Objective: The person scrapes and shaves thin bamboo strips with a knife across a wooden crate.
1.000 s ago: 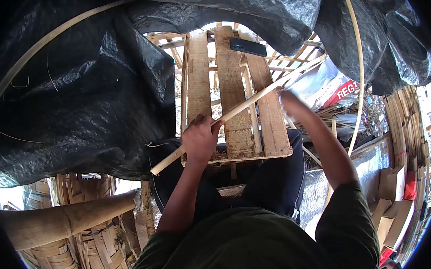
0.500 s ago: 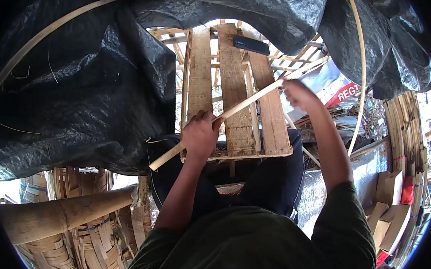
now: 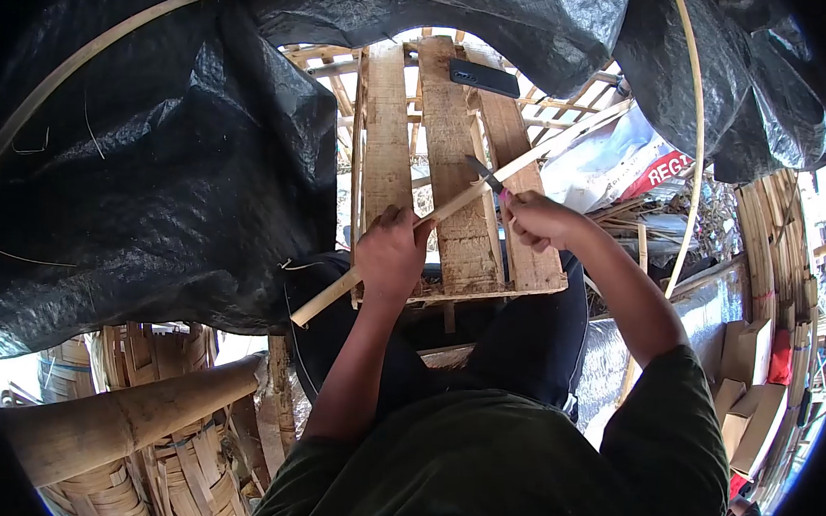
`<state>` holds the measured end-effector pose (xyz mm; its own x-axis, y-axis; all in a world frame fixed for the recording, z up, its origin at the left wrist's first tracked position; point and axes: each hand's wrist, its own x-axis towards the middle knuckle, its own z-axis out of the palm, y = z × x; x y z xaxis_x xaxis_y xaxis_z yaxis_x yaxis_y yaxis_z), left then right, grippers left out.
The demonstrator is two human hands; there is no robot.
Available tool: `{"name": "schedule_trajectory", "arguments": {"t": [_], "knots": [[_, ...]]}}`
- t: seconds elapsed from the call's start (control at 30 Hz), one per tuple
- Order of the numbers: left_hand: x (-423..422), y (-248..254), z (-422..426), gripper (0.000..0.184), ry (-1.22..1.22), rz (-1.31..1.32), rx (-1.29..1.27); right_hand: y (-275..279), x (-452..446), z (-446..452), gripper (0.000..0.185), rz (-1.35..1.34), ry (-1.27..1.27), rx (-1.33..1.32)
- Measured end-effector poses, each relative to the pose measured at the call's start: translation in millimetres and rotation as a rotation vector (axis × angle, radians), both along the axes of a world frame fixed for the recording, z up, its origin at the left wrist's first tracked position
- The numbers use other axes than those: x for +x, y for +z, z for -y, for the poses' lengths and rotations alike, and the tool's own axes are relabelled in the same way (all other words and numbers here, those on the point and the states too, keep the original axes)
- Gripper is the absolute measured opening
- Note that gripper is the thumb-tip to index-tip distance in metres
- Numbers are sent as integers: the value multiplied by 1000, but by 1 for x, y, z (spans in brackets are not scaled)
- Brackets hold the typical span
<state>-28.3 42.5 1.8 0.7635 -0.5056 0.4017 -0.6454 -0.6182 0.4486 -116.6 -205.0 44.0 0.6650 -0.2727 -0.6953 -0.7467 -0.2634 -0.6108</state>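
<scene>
A long pale bamboo strip (image 3: 454, 204) lies diagonally across a slatted wooden bench (image 3: 387, 133). Near its lower left end, my left hand (image 3: 391, 254) is wrapped round it, pressing it over the bench's left slat. My right hand (image 3: 540, 220) is closed round the pinkish handle of a knife (image 3: 486, 173). The dark blade crosses the strip near its middle and touches it or is just above it. The strip's upper right part looks split or thinned.
A dark phone (image 3: 484, 77) rests on the bench's far end. Black plastic sheeting (image 3: 200, 179) hangs left and above. A thick bamboo pole (image 3: 129, 420) is at lower left, a printed sack (image 3: 617, 162) right of the bench, and cardboard boxes (image 3: 752, 430) at far right.
My right hand has come down and left from the strip's upper part, and the knife now shows clearly at the strip's middle. My left hand keeps its grip.
</scene>
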Motion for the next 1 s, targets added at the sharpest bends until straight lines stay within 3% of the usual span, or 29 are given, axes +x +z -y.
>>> {"name": "schedule_trajectory", "arguments": {"t": [0.03,0.1,0.17,0.23,0.27,0.37,0.4,0.43,0.5,0.53,0.57,0.63,0.7,0.77,0.83,0.87,0.9,0.97,1.0], "knots": [[2,0,1,28,-8,0,-9,1,0,9,20,35,-48,35],[1,-2,-1,29,-11,-11,-13,8,7,37,28,210,-364,125],[0,-3,0,28,4,-3,6,6,6,43,32,437,-579,-118],[1,-4,1,28,4,1,2,-26,8,24,34,56,-240,-320],[1,-4,1,28,2,2,2,-2,-6,-11,40,11,12,-143],[0,3,-1,30,-15,-45,41,17,-3,10,34,73,-140,26],[-1,1,-2,30,-12,-52,46,8,1,34,28,184,-345,144],[1,-1,-1,30,-9,-30,39,19,1,36,29,311,-438,64],[0,-1,0,30,-9,-4,30,-48,-1,51,29,349,-188,-534],[0,0,1,30,-10,-28,35,0,-1,-1,31,105,-137,-220],[-1,1,0,30,-12,-55,42,-5,-8,-20,35,15,34,-85],[1,3,-1,29,-21,-44,46,17,-7,-26,38,-26,106,110],[0,1,0,29,-21,-45,50,24,6,0,29,103,-162,139],[1,-2,1,28,-1,22,7,9,8,18,28,520,-453,125],[2,-3,1,28,-8,17,1,-10,10,-6,26,278,-419,-223],[1,-3,0,28,-17,0,-2,1,3,-33,24,102,-169,-219],[0,-2,-1,28,-20,2,2,-17,-3,-27,26,117,-279,108],[1,-1,0,29,-18,-4,5,5,-3,0,26,129,-267,263],[1,-1,0,29,-15,-11,6,7,0,15,28,159,-388,223]]}}
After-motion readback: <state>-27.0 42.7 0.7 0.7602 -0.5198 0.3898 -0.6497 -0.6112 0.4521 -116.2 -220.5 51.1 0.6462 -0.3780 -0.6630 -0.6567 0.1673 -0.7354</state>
